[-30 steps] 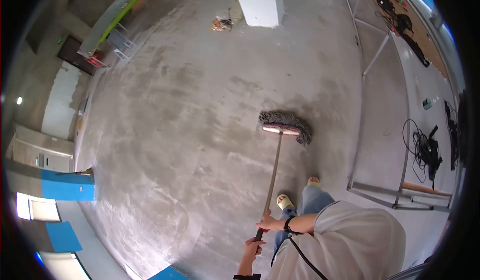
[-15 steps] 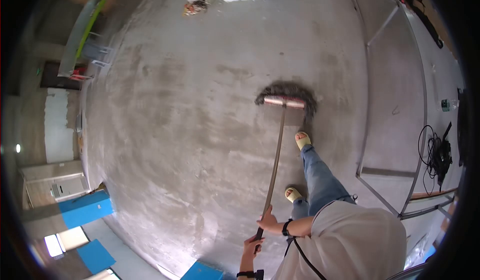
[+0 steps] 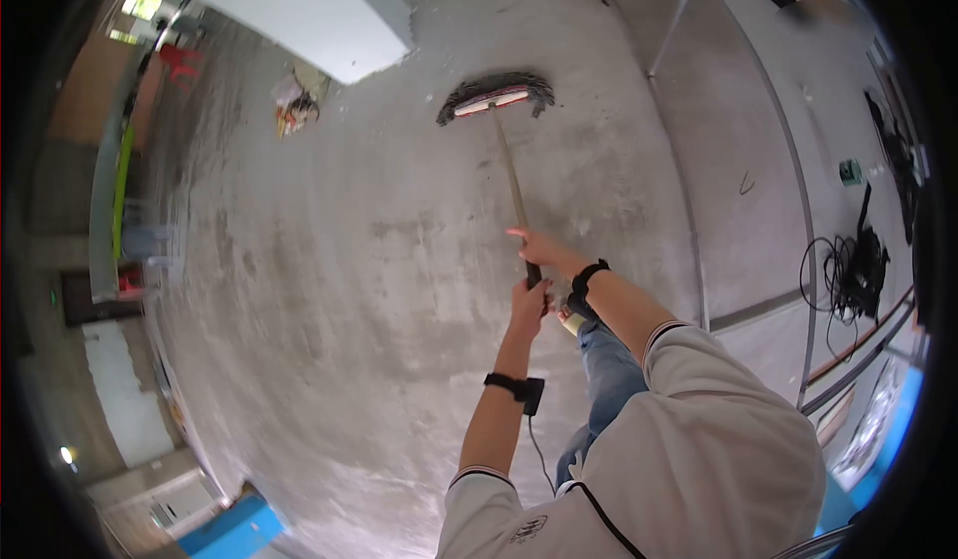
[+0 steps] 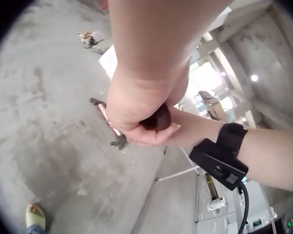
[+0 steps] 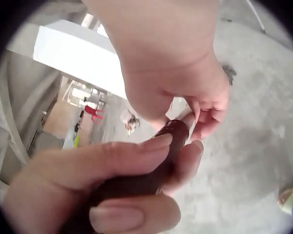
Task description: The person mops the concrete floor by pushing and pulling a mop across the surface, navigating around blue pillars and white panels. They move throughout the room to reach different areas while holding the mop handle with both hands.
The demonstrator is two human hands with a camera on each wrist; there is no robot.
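A mop head (image 3: 494,97) with dark strands and a red-and-white bar lies flat on the floor, far ahead of the body. Its pole (image 3: 509,165) runs back to both hands. Around the dark grip at the near end, the left hand (image 3: 531,306) is curled; in the left wrist view the grip's rounded end (image 4: 158,118) pokes out of that hand (image 4: 141,114). The right hand (image 3: 544,249) holds the pole just farther along, one finger sticking out sideways. The right wrist view has the right hand (image 5: 180,92) beyond the left hand (image 5: 122,175) on the dark grip (image 5: 173,139).
A white pillar (image 3: 299,20) stands ahead at the left, with a small heap of debris (image 3: 297,112) beside it. Metal framing (image 3: 689,210) runs along the right side, near black cables (image 3: 853,270). A slippered foot (image 3: 571,321) is close below the hands.
Both arms have stretched forward and the mop head has slid farther from the body. The view has turned, bringing the pillar and debris closer. Both hands still grip the pole.
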